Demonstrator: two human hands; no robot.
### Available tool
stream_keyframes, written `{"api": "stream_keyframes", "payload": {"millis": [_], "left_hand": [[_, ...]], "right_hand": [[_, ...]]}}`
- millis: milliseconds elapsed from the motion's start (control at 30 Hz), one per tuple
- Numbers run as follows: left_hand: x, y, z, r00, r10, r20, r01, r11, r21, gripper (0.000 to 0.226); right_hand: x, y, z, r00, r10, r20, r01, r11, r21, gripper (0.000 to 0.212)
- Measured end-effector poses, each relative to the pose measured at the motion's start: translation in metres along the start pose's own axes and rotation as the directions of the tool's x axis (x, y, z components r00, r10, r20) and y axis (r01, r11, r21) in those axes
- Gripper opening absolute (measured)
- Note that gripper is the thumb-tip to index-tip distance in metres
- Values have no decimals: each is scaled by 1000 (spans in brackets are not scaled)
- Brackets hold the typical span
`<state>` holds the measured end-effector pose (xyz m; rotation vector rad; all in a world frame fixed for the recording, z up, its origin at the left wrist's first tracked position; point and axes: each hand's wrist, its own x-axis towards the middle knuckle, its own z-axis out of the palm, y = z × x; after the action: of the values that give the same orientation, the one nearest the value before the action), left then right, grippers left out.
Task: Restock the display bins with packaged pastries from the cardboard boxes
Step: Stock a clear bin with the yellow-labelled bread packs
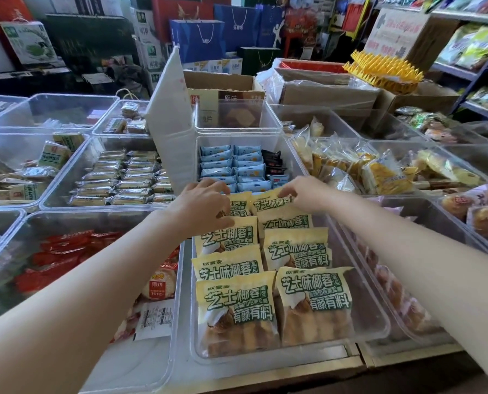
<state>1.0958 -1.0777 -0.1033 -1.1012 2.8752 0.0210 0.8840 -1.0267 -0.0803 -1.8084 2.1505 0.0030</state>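
My front bin (373, 322) holds two rows of yellow pastry packs (312, 297), nearly full. My left hand (201, 207) and right hand (305, 193) each pinch a rear pack. Cardboard boxes (329, 92) behind likely hold remaining stock.

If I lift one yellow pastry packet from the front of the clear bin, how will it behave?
The yellow packet is probably light for its size: puffy film around bread-like pieces. The glossy wrapper may slip, and it likely bends rather than stays stiff. Squeezing could crush the pastry, so a soft grip like the right hand pinching an edge seems wise.
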Motion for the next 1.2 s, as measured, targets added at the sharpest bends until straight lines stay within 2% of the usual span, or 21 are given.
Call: {"api": "stream_keyframes", "payload": {"millis": [100, 233, 400, 500, 600, 633, 700, 767, 833, 933, 1033, 1200], "left_hand": [[6, 1, 2, 999, -32, -27, 32, 999, 12, 43], [11, 6, 10, 997, -58, -45, 60, 998, 35, 45], [12, 4, 11, 996, -73, 41, 72, 997, 24, 67], [15, 3, 10, 988, -154, -14, 154, 988, -24, 60], [20, 7, 12, 973, -216, -85, 209, 974, -86, 47], [21, 8, 13, 973, -212, -89, 205, 975, -80, 46], [22, 9, 14, 981, -179, -72, 174, 982, -75, 45], [20, 7, 13, 989, -141, -40, 137, 986, -92, 43], [18, 6, 12, 993, -116, 8, 116, 990, -79, 41], [15, 7, 14, 991, -120, 60, 123, 991, -50, 39], [17, 13, 16, 988, -132, 81, 136, 990, -45, 39], [21, 21, 18, 985, -142, 95, 145, 989, -29, 38]], "right_hand": [[3, 3, 9, 1000, 0, 19, 1, 999, -42, 66], [8, -1, 10, 999, -25, -44, 22, 996, -81, 72], [5, -4, 4, 972, 41, 233, -40, 999, -6, 98], [5, -5, 2, 960, 33, 277, -42, 999, 27, 88], [8, -4, -1, 990, -46, 132, 53, 997, -50, 57], [8, -4, -3, 991, -71, 112, 74, 997, -25, 48], [6, -2, -6, 982, -107, 157, 101, 994, 44, 40], [3, -2, -5, 972, -116, 203, 117, 993, 10, 31], [7, -1, 1, 989, -93, 113, 101, 993, -61, 23], [15, 0, 11, 997, -37, -63, 27, 989, -149, 22], [17, 2, 15, 995, -21, -102, 0, 979, -202, 23], [14, 4, 20, 985, -18, -173, -11, 987, -163, 21]]}}
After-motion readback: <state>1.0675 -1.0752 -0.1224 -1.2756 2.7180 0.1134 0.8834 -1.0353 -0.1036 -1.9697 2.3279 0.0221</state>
